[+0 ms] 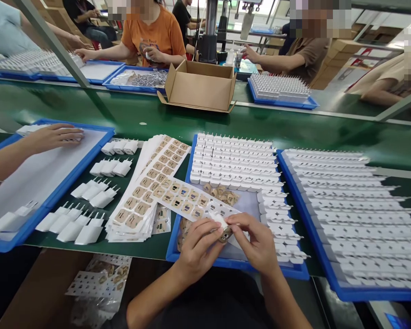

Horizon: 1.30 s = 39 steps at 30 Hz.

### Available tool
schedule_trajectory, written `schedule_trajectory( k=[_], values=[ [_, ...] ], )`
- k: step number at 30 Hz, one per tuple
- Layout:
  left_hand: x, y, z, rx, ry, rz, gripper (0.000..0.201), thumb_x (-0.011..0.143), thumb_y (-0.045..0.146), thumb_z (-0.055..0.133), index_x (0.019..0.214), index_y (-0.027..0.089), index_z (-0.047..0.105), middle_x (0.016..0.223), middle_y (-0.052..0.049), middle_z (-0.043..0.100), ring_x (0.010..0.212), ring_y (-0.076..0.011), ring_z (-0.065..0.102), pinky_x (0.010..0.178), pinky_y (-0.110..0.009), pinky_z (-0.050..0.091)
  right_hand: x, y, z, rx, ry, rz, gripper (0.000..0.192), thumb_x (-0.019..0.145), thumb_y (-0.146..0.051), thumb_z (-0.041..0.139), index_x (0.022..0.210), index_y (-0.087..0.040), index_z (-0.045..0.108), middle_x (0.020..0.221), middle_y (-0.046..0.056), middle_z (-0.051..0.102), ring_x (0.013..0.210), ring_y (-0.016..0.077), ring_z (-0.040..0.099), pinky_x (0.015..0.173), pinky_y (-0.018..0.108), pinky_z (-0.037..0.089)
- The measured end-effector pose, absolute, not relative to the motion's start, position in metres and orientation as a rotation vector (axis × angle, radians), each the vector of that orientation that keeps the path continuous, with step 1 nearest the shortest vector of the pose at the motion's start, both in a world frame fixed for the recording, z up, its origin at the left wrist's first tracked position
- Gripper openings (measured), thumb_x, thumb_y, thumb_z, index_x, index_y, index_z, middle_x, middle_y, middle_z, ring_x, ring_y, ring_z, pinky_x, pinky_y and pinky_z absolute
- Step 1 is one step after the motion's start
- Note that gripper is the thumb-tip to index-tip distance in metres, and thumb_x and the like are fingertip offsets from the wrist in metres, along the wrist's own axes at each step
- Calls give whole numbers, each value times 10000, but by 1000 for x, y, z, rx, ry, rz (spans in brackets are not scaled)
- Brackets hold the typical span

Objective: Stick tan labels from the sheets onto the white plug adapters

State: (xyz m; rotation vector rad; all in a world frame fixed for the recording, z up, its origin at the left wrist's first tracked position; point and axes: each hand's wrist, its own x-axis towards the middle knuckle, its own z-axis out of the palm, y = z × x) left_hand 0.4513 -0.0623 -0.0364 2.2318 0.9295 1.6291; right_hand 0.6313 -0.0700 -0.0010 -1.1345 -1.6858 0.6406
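While both hands meet over the near edge of a blue tray (239, 264), the left hand (197, 246) and right hand (256, 242) pinch a small white charger plug (220, 222) between curled fingertips, a brown sticker (225, 235) at its underside. Label sheets (147, 187) lie fanned on the green worktop (150, 116) just left; rows of white plugs (233, 160) fill the tray beyond

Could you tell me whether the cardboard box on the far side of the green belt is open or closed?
Open. The cardboard box has its top flaps folded outward, showing the inside walls; its contents are hidden.
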Motion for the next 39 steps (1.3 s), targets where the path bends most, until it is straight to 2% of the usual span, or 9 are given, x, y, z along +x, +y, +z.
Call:
schedule_trajectory(
  k=[3,9,19,25,30,35,39],
  values=[
    [453,-61,-35,2219,948,1635,313,899,97,693,1190,197,638,1036,-86,733,1024,-209,696,891,-374,629,628,-70,-4,-1120,-1573,782,164,950,-193,614,1054,-246,730,985,80,727,913,219,713,665,291,624],
    [451,-60,-37,2212,940,1631,351,894,99,695,1224,207,640,1039,-83,741,1018,-214,710,889,-381,635,618,-66,-8,-1054,-1426,876,76,917,-214,683,925,-255,746,919,55,691,830,189,681,626,267,576],
    [451,-60,-34,2176,954,1600,297,902,147,707,1189,209,655,1026,-89,744,1004,-220,720,887,-387,637,627,-61,-20,-1033,-1358,1047,68,924,-270,709,923,-256,775,934,59,706,895,199,696,768,323,595],
    [451,-59,-32,2197,915,1584,336,905,143,699,1228,224,646,1023,-83,748,1003,-225,724,877,-391,640,625,-63,-18,-1071,-1332,1022,80,919,-303,705,889,-250,758,913,59,690,881,204,683,686,297,582],
    [451,-59,-31,2178,947,1577,267,936,181,676,1198,221,647,1025,-89,745,994,-224,731,866,-397,649,625,-63,-18,-1084,-1356,967,86,911,-276,694,902,-253,777,909,56,708,868,207,690,751,332,586],
    [452,-59,-32,2184,913,1572,247,935,176,676,1177,216,650,1023,-82,743,997,-216,726,868,-393,648,624,-64,-15,-1093,-1334,946,81,907,-234,687,885,-261,760,908,43,687,848,189,682,634,267,575],
    [451,-58,-33,2136,891,1557,294,907,159,709,1189,205,645,1063,-98,738,1032,-224,714,899,-403,634,630,-65,-9,-1117,-1419,945,124,954,-227,627,943,-256,747,930,46,698,858,185,694,619,248,587]
  ],
)
